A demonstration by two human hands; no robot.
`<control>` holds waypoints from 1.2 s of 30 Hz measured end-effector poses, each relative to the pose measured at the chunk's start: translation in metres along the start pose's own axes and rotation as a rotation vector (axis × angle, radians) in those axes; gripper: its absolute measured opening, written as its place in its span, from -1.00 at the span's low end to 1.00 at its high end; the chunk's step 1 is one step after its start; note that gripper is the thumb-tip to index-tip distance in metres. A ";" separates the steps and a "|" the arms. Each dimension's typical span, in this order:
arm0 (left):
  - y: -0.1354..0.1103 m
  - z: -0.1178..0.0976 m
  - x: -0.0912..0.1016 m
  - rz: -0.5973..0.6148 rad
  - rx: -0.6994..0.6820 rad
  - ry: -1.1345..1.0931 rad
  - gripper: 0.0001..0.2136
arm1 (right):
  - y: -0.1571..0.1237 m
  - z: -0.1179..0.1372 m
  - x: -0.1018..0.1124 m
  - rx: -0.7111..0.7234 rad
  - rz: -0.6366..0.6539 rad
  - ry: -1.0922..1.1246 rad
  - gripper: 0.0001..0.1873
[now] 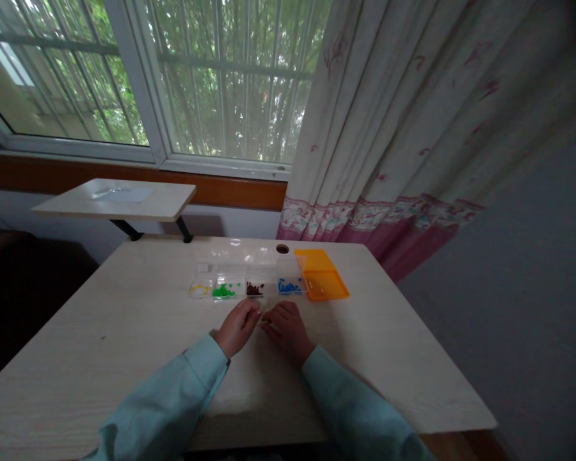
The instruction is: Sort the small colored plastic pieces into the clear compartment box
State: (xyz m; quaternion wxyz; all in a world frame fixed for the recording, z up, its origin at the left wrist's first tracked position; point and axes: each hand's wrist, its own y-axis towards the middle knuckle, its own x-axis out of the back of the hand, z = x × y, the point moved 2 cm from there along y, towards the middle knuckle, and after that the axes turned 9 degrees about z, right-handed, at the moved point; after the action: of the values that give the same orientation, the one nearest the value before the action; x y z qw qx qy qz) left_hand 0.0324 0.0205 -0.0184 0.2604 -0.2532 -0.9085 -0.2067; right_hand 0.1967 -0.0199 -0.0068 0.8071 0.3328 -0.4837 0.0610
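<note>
My left hand and my right hand meet low over the table, fingers closed in pinches. Between their fingertips shows a thin pale strand, too small to name for certain. Just beyond them lies a clear compartment box. Its sections hold yellow pieces, small green pieces, dark red pieces and small blue pieces. Against the box's right end sits an open orange case with a few tiny pale bits inside.
The pale wooden table has a round dark hole near its back edge. A raised white shelf on black legs stands at the back left. A floral curtain hangs behind, beside a barred window.
</note>
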 end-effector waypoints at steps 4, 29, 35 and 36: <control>-0.001 0.000 -0.001 -0.016 0.020 -0.036 -0.75 | 0.001 0.003 0.001 0.030 -0.017 0.011 -0.87; -0.002 -0.011 -0.001 -0.110 -0.001 -0.059 -0.75 | 0.003 -0.002 -0.006 -0.060 -0.009 0.335 -0.66; -0.003 -0.017 0.000 -0.122 -0.005 -0.038 -0.77 | 0.002 -0.001 -0.005 -0.179 -0.018 0.472 -0.66; -0.003 -0.017 0.000 -0.121 -0.006 -0.042 -0.77 | 0.002 -0.001 -0.004 -0.190 -0.011 0.476 -0.65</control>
State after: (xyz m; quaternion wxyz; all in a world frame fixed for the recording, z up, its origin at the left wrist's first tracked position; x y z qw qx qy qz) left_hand 0.0369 0.0094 -0.0061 0.2277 -0.2029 -0.9268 -0.2193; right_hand 0.1945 -0.0168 -0.0098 0.9262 0.2345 -0.2819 0.0875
